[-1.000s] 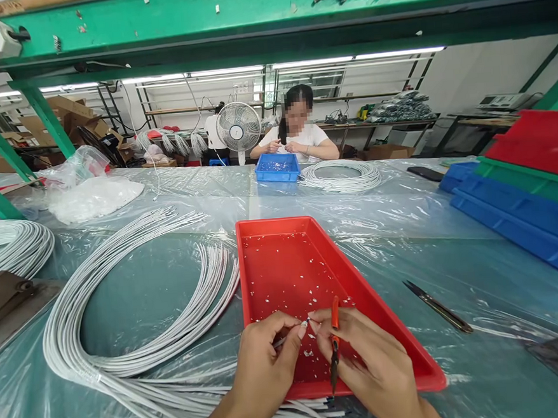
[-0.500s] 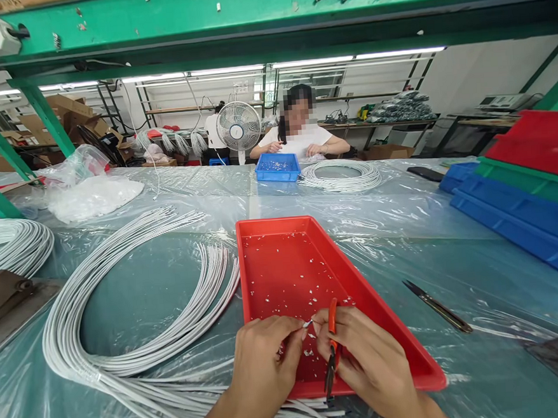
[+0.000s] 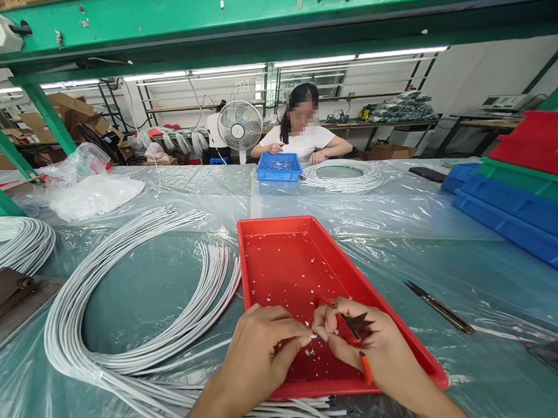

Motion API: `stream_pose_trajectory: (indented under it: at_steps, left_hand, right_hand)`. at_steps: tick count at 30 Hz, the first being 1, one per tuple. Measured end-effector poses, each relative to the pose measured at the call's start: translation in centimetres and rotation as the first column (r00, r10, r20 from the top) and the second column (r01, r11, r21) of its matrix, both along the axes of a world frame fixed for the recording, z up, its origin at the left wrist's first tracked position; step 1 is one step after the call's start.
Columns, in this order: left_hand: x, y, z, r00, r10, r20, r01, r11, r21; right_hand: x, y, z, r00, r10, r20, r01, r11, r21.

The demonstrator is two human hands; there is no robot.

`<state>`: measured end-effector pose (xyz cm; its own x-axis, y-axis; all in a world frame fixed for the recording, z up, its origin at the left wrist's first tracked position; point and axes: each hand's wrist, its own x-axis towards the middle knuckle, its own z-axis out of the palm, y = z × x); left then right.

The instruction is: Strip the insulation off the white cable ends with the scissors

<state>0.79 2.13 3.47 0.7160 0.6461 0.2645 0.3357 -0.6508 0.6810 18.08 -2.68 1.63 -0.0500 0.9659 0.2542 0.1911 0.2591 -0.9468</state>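
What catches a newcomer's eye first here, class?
The bright red plastic tray at the centre, speckled with white scraps, stands out first. Over its near end the left hand and right hand pinch a thin white wire tip; the right also holds small orange-handled cutters. To the left curve long white cable bundles.

fan (image 3: 239, 125) | blue tray (image 3: 279, 176) (far side) | plastic bag (image 3: 94, 195) | stacked trays (image 3: 522, 210) | dark tool (image 3: 439, 306)
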Motion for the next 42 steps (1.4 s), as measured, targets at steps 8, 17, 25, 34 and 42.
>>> stream_pose_trajectory:
  at_steps: [8, 17, 25, 34, 42]
  left_hand:
    - [0.4, -0.3, -0.5, 0.961, 0.122, 0.248, 0.018, 0.867, -0.498]
    - [0.6, -0.1, -0.9, 0.943, 0.169, 0.288, 0.039, 0.802, -0.596]
    - [0.8, -0.2, -1.4, 0.952, 0.149, 0.268, 0.035, 0.815, -0.578]
    - [1.1, -0.6, -1.9, 0.961, 0.177, 0.212, -0.045, 0.858, -0.511]
    - [1.6, 0.2, -3.4, 0.975, 0.164, 0.152, -0.096, 0.921, -0.377]
  right_hand:
    - [-0.5, 0.3, -0.7, 0.978, -0.009, -0.21, 0.0, 0.999, -0.044]
    - [-0.8, 0.2, -1.7, 0.957, -0.29, 0.005, 0.287, 0.949, 0.128]
    - [-1.5, 0.0, -1.4, 0.947, -0.319, -0.033, 0.321, 0.936, 0.143]
    - [-1.8, 0.5, -1.9, 0.957, -0.277, -0.088, 0.288, 0.946, 0.151]
    - [-2.4, 1.0, -2.4, 0.904, -0.326, -0.276, 0.363, 0.927, 0.097]
